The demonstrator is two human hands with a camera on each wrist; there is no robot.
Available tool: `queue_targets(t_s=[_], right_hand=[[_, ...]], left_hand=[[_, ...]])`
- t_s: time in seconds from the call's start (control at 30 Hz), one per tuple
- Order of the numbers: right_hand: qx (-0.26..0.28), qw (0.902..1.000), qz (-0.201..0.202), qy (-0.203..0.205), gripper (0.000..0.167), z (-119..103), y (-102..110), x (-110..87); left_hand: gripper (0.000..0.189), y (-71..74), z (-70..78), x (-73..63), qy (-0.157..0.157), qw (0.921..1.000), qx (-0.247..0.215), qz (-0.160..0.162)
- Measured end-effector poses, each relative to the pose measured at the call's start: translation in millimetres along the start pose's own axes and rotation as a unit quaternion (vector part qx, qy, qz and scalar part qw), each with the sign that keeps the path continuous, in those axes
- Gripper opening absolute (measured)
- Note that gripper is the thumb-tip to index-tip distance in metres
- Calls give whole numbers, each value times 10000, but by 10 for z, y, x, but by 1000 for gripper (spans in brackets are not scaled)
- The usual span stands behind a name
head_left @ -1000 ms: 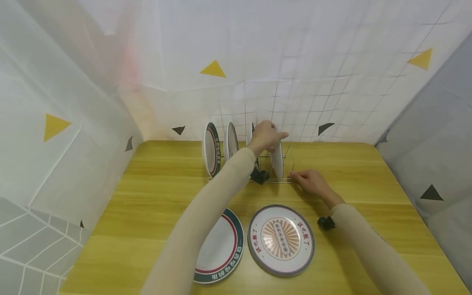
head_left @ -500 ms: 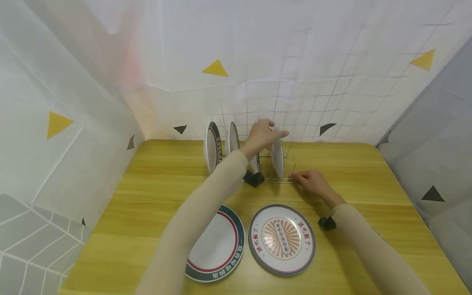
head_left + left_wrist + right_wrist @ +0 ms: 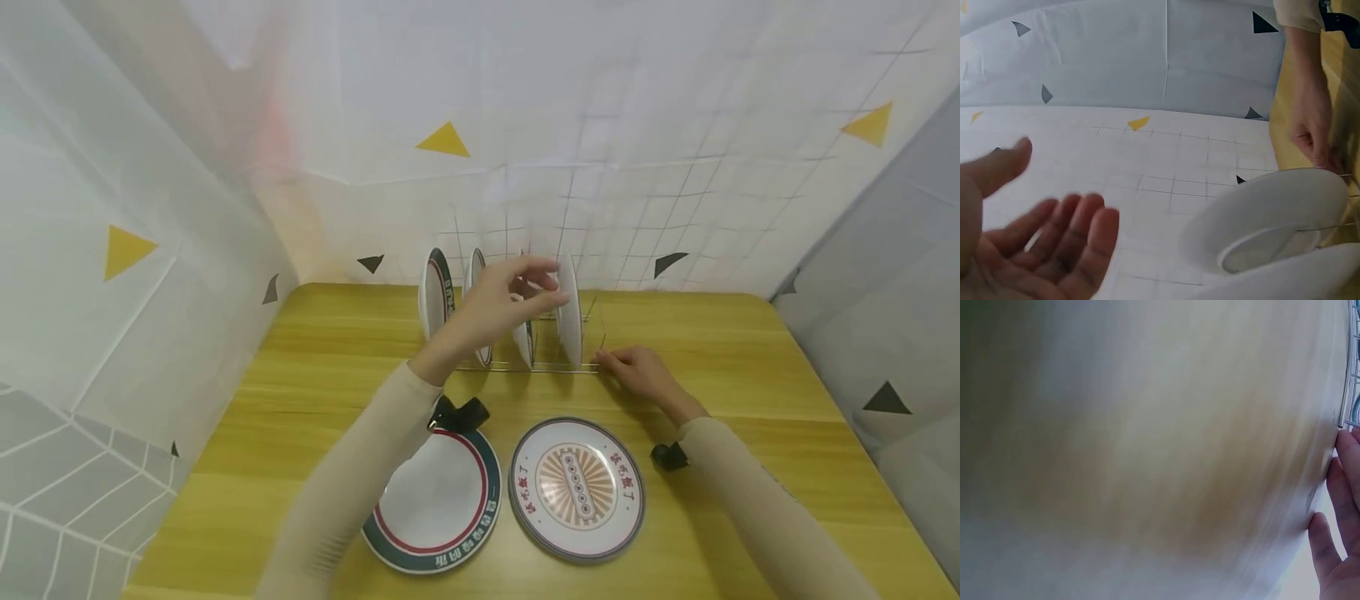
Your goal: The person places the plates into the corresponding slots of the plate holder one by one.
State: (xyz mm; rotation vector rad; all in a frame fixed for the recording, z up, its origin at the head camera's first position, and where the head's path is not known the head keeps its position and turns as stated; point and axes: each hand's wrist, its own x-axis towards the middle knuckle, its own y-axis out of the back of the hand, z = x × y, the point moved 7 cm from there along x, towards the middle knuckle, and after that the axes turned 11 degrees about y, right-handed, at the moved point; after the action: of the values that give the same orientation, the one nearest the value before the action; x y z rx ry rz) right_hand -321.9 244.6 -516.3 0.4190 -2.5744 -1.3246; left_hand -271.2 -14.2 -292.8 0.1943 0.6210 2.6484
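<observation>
Several plates stand on edge in a wire dish rack (image 3: 543, 369) near the back of the table. My left hand (image 3: 504, 302) hovers in front of and above the rack, fingers loosely bent, thumb apart, holding nothing. It partly hides the middle plates. Closest to it is the rightmost plate (image 3: 571, 321); in the left wrist view a gap separates the hand (image 3: 1054, 244) from this white plate (image 3: 1272, 209). My right hand (image 3: 642, 377) pinches the rack's front right corner. In the right wrist view, its fingers (image 3: 1342, 494) reach the rack's end.
In front of the rack lie a green-rimmed plate (image 3: 431, 500), partly under the left forearm, and a patterned plate (image 3: 576, 492) with a sunburst, apparently stacked. White sheeting (image 3: 360, 217) rises behind the wooden table (image 3: 720, 358) and on both sides.
My left hand has come away from the top of the rightmost plate, moving left and toward me. That plate stays upright. The right hand keeps its place at the rack's corner.
</observation>
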Motion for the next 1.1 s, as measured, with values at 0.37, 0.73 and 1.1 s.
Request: queue_targets(t_s=[0.37,0.73,1.1], right_hand=[[53,10000,-17,56,51,-41,-21,4],[111,9999,-1,56,48,-80,-46,29],[134,9997,65,175,49,-67,-44,43]], left_hand=[[31,-17,-816,-540,-332,9937,-170,-1062],[41,306,-1970,-754,719,9909,406,-1060],[47,514,-2696,-1051,1715,9756,207,-1353]])
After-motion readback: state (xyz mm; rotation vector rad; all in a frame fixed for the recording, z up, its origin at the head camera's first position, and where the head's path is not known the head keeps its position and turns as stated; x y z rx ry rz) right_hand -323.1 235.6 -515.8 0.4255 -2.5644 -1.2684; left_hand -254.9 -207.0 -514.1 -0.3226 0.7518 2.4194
